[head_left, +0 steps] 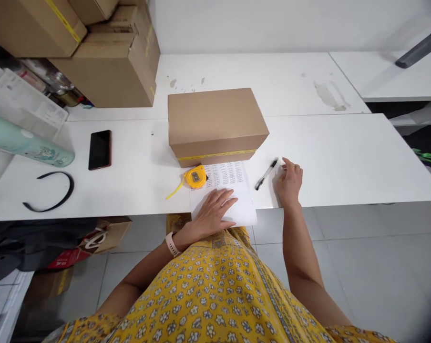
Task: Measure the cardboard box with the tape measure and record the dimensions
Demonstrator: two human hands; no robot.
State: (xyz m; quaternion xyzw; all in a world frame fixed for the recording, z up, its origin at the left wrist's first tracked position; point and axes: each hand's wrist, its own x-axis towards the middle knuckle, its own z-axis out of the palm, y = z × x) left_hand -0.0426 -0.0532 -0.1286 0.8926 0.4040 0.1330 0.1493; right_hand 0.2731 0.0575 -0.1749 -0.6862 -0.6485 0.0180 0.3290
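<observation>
My left hand [215,209] lies flat with fingers stretched out on a printed sheet of paper [233,183] at the front edge of the white table [344,157]. My right hand [290,181] rests on the table with fingers loosely curled, just right of a black pen [266,174], holding nothing. A yellow tape measure [195,176] sits at the sheet's upper left corner, its tape end sticking out to the left. Behind the sheet stands a closed brown cardboard box [215,125] with a strip of yellow tape along its front.
A black phone [100,149], a black curved band [53,190] and a mint green bottle [25,143] lie at the left. Stacked cardboard boxes [108,62] fill the back left corner. Bags sit on the floor under the table's left side.
</observation>
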